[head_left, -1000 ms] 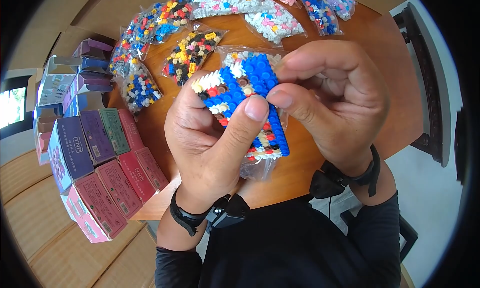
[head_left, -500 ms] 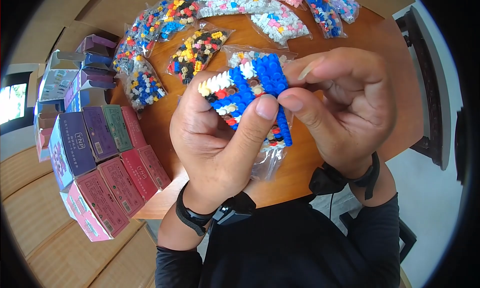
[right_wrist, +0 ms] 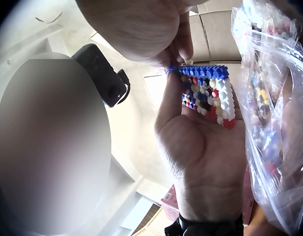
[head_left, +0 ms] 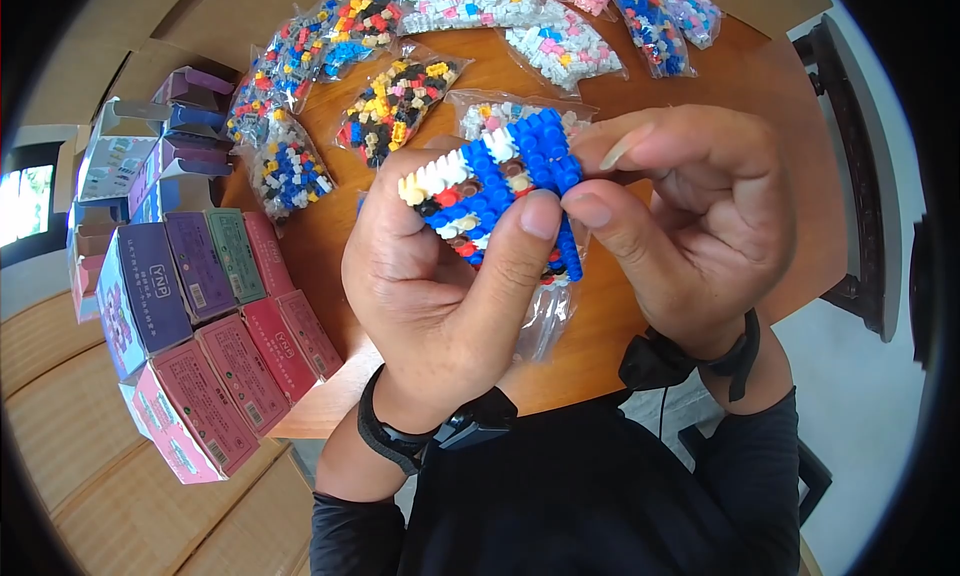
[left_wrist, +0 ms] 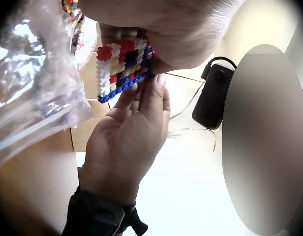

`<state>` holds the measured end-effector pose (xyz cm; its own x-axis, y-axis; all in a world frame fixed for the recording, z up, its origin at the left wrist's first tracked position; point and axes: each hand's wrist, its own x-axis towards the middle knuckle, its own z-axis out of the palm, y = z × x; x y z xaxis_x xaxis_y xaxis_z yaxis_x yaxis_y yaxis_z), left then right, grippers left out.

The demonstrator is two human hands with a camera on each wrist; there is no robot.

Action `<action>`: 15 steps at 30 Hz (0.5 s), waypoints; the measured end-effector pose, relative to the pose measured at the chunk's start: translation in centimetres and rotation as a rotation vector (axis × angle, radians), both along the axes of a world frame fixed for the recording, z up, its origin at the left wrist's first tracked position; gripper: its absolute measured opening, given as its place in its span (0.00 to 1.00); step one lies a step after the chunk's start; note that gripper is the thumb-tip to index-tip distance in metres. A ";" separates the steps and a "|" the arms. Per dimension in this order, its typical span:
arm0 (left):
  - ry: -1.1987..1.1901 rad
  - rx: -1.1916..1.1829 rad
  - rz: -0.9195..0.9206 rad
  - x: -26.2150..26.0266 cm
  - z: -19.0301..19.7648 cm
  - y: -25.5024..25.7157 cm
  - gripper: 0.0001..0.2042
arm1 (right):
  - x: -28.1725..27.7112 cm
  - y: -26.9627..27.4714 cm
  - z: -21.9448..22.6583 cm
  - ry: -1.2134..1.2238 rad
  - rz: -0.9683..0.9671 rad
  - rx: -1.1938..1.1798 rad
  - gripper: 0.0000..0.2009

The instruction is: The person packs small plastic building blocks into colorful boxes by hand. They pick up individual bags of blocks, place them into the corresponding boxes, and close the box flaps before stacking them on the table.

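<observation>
A small building-block model (head_left: 495,181) in blue, white, red, brown and cream sits between both hands at the middle of the head view. The left hand (head_left: 440,286) grips it, thumb pressed on the studded face and fingers behind. At its blue right edge, the right hand (head_left: 705,206) pinches with thumb and fingers, the index finger bent above the thumb. The left wrist view shows the right hand (left_wrist: 127,142) below the model's blue edge (left_wrist: 124,88). In the right wrist view, the left hand (right_wrist: 200,152) cradles the model under its blue row (right_wrist: 205,72).
Clear bags of loose blocks (head_left: 400,101) lie in an arc across the wooden table (head_left: 610,341), one bag (head_left: 545,321) partly under the hands. Pink and purple boxes (head_left: 205,406) stand at the left, with opened boxes (head_left: 130,156) behind them.
Both hands have shifted slightly right with the model, which has tilted so less of its lower part shows. The right index finger has lifted a little from the edge.
</observation>
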<state>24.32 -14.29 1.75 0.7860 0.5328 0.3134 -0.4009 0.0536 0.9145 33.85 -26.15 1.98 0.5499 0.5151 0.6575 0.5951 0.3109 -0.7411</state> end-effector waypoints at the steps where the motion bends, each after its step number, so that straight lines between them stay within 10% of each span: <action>1: -0.004 0.015 -0.001 0.0 0.0 0.0 0.10 | 0.0 0.0 0.0 -0.003 0.000 -0.004 0.18; 15: -0.119 0.314 0.090 0.7 -0.5 0.8 0.09 | 0.8 -0.3 0.7 0.287 0.160 -0.045 0.19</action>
<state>24.98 -13.54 1.20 0.6882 0.4612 0.5600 -0.4965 -0.2634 0.8271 34.65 -26.46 2.72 0.6193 0.6346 0.4624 0.3068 0.3466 -0.8864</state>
